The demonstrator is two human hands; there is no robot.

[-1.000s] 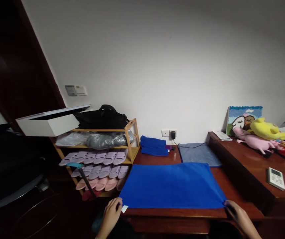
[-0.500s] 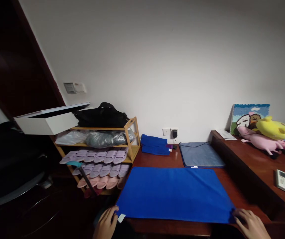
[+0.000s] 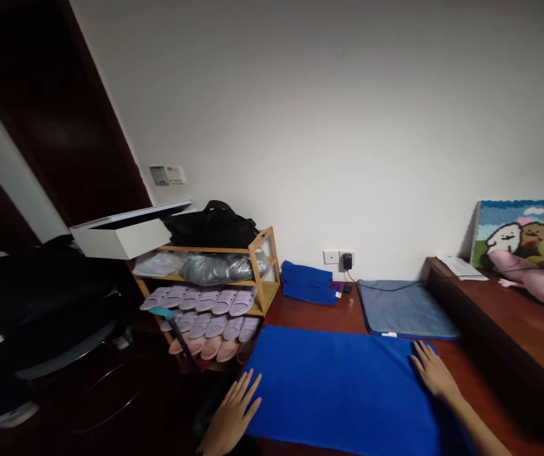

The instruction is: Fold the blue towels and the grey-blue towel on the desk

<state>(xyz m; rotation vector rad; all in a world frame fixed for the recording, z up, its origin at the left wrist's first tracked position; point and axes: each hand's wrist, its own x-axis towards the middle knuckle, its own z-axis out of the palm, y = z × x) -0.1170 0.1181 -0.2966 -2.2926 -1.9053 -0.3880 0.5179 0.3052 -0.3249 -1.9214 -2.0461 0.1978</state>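
Observation:
A blue cloth (image 3: pixel 333 386) lies spread flat on the dark red-brown table (image 3: pixel 314 315). My left hand (image 3: pixel 234 408) is at its left edge, fingers stretched out and spread, fingertips over the cloth's side. Near the far right corner, my right hand (image 3: pixel 430 370) rests flat on the cloth with its fingers extended. Small wrinkles show in the fabric beside the right fingertips. Behind the cloth, a folded blue cloth (image 3: pixel 307 283) sits by the wall, and a grey-blue folded towel (image 3: pixel 404 308) with a white tag lies to its right.
A wooden shoe rack (image 3: pixel 266 278) with purple slippers (image 3: pixel 215 301) stands at the left, a black bag (image 3: pixel 212 225) and a white box (image 3: pixel 124 234) on top. A plug adapter (image 3: pixel 347 261) trails a cable. On the raised right ledge lies a pink plush toy (image 3: pixel 532 282).
My right hand has moved from the near right corner to the far right corner. My left hand has moved slightly forward along the left edge, its fingers now spread. The view has turned left.

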